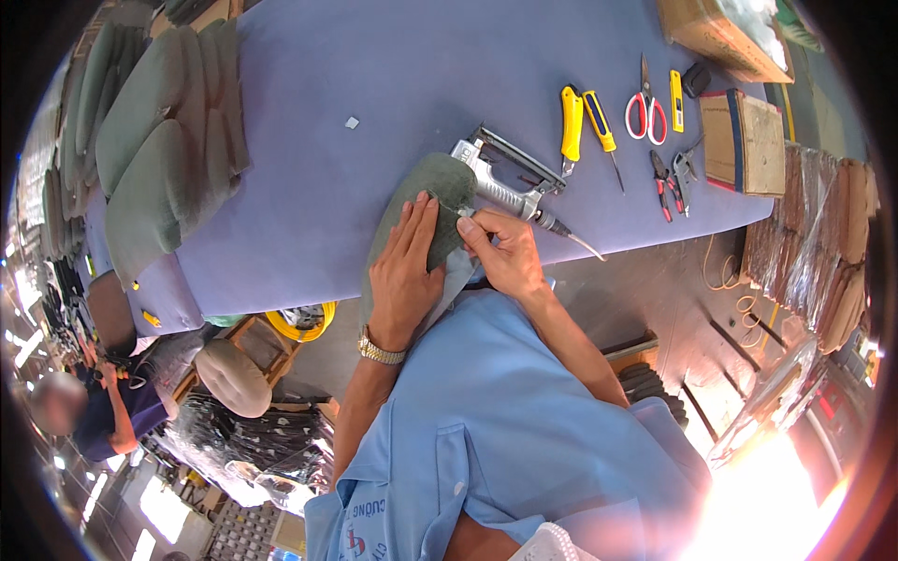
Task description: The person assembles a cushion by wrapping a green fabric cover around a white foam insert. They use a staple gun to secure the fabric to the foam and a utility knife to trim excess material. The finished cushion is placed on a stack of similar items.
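A dark green fabric-covered pad (440,173), long and rounded at its far end, lies at the table's near edge against my body. My left hand (408,257) rests flat on it with its fingers stretched out together. At the pad's right edge my right hand (502,251) is closed in a pinch; a small pale bit shows at the fingertips, too small to name. Pale material (457,271) hangs at the pad's edge between my hands. Just beyond my right hand a silver air stapler (505,182) lies on the table, its hose running right, partly behind the pad.
The blue-covered table (309,122) holds a stack of green pads (168,140) at left. To the right lie a yellow cutter (572,122), screwdriver (600,122), red-handled scissors (645,114), pliers (666,182) and boxes (744,140). Another person (117,411) works at far left.
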`<state>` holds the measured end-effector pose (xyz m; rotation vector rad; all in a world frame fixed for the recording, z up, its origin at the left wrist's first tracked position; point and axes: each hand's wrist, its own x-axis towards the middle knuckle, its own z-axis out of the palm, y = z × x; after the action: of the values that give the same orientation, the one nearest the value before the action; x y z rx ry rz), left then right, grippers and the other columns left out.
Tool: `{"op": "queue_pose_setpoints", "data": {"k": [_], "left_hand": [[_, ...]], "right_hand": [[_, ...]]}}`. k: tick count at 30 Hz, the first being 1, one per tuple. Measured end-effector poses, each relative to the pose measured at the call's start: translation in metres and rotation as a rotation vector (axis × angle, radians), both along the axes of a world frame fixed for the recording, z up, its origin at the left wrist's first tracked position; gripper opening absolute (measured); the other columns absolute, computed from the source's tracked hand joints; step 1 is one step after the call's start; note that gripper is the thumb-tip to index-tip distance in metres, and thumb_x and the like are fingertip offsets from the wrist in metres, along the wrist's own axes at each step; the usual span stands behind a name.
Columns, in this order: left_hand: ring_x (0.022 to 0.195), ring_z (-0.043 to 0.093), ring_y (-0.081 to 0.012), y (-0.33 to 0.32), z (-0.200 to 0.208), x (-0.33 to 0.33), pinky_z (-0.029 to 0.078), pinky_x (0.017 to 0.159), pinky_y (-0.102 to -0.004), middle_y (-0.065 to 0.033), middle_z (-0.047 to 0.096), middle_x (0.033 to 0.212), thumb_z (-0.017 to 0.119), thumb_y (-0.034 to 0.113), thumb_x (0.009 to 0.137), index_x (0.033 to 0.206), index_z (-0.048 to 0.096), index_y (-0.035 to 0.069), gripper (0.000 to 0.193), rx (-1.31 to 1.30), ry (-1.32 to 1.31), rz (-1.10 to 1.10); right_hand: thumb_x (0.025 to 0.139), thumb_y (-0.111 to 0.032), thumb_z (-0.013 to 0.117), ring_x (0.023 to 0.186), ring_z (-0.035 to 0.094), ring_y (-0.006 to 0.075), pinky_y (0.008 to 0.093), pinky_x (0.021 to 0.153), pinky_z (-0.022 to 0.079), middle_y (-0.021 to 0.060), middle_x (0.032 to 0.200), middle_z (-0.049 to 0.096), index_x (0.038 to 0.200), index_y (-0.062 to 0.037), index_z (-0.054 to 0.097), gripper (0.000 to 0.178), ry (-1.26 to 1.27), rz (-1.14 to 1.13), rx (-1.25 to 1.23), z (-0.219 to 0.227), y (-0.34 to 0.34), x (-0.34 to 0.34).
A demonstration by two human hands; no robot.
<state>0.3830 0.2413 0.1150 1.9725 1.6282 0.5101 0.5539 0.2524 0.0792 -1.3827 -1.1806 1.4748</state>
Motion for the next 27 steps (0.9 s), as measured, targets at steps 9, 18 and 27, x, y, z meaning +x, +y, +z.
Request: {"op": "queue_pose_setpoints", "data": {"k": [9, 18, 27], "left_hand": [[0.137, 0.057, -0.0345, 0.002, 0.002, -0.004, 0.053, 0.107, -0.0420, -0.0143, 0.059, 0.149, 0.071, -0.008, 0.073, 0.144, 0.060, 0.009, 0.074, 0.106, 0.023, -0.046], [0.146, 0.048, -0.0327, 0.029, 0.010, -0.013, 0.040, 0.118, -0.0389, -0.0199, 0.047, 0.159, 0.075, 0.011, 0.091, 0.155, 0.047, 0.007, 0.070, -0.233, -0.298, -0.040], [0.153, 0.030, -0.0443, 0.056, -0.030, -0.018, 0.026, 0.125, -0.0462, -0.0323, 0.035, 0.161, 0.058, 0.037, 0.105, 0.159, 0.025, -0.008, 0.077, -0.373, -0.383, -0.132]], "right_hand": [[0.101, -0.018, 0.068, 0.061, 0.046, 0.0131, 0.0361, 0.056, 0.039, 0.0064, 0.067, 0.053, 0.080, 0.0023, 0.063, 0.030, -0.001, 0.016, -0.002, -0.001, 0.007, -0.002], [0.107, -0.028, 0.061, 0.076, 0.054, 0.0105, 0.0309, 0.070, 0.044, 0.0031, 0.078, 0.061, 0.084, -0.0004, 0.067, 0.036, 0.250, 0.147, -0.064, -0.048, 0.016, 0.003], [0.111, -0.029, 0.055, 0.086, 0.055, 0.0110, 0.0292, 0.080, 0.046, 0.0006, 0.087, 0.062, 0.097, -0.0022, 0.067, 0.032, 0.440, 0.179, 0.031, -0.074, 0.017, -0.002]]}}
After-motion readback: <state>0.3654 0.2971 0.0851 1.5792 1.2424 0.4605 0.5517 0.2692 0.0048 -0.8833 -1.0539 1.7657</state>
